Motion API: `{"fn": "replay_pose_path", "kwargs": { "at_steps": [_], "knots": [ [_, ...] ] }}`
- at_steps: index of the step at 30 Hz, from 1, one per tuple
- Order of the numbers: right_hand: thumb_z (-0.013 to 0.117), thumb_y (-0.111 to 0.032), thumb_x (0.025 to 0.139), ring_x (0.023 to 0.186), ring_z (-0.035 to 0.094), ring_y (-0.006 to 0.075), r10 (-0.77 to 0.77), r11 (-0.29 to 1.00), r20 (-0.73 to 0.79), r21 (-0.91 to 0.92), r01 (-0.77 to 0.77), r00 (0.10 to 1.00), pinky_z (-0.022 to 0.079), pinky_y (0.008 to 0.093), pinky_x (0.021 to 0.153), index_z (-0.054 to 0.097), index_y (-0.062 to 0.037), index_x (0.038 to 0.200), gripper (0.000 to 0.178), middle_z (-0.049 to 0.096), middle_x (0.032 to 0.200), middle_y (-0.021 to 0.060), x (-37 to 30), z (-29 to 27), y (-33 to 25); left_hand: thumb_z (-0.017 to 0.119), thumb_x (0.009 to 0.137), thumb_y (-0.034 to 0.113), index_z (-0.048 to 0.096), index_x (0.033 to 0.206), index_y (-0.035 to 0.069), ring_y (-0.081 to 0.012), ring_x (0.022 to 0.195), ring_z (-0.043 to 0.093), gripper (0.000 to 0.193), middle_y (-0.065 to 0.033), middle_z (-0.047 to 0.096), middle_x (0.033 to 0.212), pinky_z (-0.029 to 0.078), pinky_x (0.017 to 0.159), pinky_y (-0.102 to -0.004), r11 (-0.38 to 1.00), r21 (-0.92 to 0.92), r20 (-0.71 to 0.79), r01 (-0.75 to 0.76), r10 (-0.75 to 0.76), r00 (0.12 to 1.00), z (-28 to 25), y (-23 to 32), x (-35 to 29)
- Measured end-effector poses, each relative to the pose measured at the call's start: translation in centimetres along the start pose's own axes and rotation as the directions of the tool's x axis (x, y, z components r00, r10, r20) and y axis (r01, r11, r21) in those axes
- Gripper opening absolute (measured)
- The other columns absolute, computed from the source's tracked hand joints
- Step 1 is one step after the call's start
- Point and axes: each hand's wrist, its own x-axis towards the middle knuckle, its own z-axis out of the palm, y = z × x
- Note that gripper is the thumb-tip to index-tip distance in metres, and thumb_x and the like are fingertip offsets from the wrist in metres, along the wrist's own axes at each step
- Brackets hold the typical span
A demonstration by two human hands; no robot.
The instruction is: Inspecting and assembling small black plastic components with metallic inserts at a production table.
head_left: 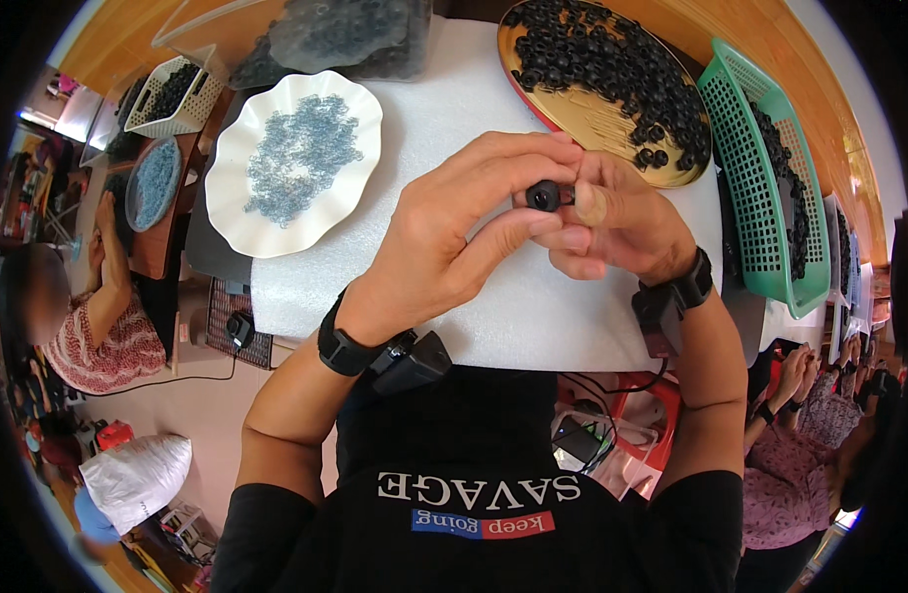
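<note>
Both my hands meet above the white-covered table, right of its middle. Between thumb and fingers of my left hand [464,222] is a small black round part [543,196], its hollow-looking end turned up toward me. The fingers of my right hand [617,212] are closed in a pinch right beside it. A bit of something dark shows at that thumb, but the fingers hide most of it. Just beyond my hands is a gold round tray [587,114] of loose black parts. To the left, a white wavy-edged plate [227,188] holds a heap of tiny bluish, shiny pieces.
A green perforated basket [765,232] with black parts stands at the right edge. A clear plastic tub [212,44] of dark parts is at the back left. A white basket [182,124] stands farther left. Other people [103,316] sit on both sides.
</note>
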Motion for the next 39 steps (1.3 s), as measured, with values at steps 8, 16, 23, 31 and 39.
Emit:
{"fn": "replay_pose_path", "kwargs": {
  "at_steps": [8,16,23,31,39],
  "knots": [
    [0.060,-0.032,0.094,0.059,0.046,0.0081,-0.026,1.000,-0.062,0.009,0.026,0.998,0.042,0.0232,0.050,0.057,0.0027,0.107,0.037,0.052,0.072,0.0009,0.3,0.6,0.3,0.057,0.087,0.006,0.062,0.110,0.000,-0.0301,0.113,0.059,0.024,-0.0157,0.063,0.118,0.047,0.095,-0.0371,0.997,0.064,0.003,-0.030,0.030,1.000,-0.3,0.1,0.1],
    [0.061,-0.034,0.092,0.060,0.045,0.0076,-0.007,1.000,-0.007,0.016,0.007,1.000,0.040,0.0230,0.051,0.060,-0.0009,0.105,0.036,0.048,0.071,-0.0013,0.1,0.2,0.9,0.058,0.087,0.007,0.062,0.110,-0.001,-0.0303,0.107,0.062,0.024,-0.0162,0.064,0.116,0.051,0.088,-0.0350,0.984,0.167,0.011,-0.057,0.056,0.998,-0.7,0.5,0.3],
    [0.062,-0.034,0.092,0.059,0.038,0.0074,-0.042,0.999,-0.160,-0.024,0.039,0.986,0.038,0.0227,0.052,0.060,-0.0018,0.104,0.034,0.044,0.070,-0.0029,0.4,2.2,0.9,0.059,0.088,0.010,0.062,0.110,-0.002,-0.0314,0.103,0.064,0.025,-0.0182,0.065,0.115,0.052,0.086,-0.0347,0.972,0.205,-0.017,-0.112,0.118,0.993,-1.0,0.1,0.2],
    [0.062,-0.032,0.093,0.061,0.039,0.0054,-0.004,0.999,-0.127,-0.035,-0.001,0.992,0.035,0.0211,0.052,0.059,-0.0026,0.104,0.031,0.044,0.073,-0.0041,0.2,1.9,0.2,0.060,0.088,0.011,0.062,0.110,-0.003,-0.0317,0.101,0.065,0.026,-0.0194,0.064,0.115,0.053,0.085,-0.0347,0.956,0.246,0.029,-0.159,0.157,0.987,-1.0,-0.4,0.2],
    [0.061,-0.030,0.093,0.064,0.041,0.0048,0.030,0.996,-0.083,0.089,-0.022,0.996,0.034,0.0199,0.049,0.059,-0.0042,0.104,0.027,0.055,0.086,-0.0024,0.7,1.2,0.4,0.057,0.088,0.004,0.060,0.114,-0.003,-0.0320,0.108,0.061,0.027,-0.0199,0.062,0.120,0.049,0.091,-0.0362,0.987,0.140,0.044,-0.072,0.066,0.997,-1.1,-0.4,0.4]
  ]
}}
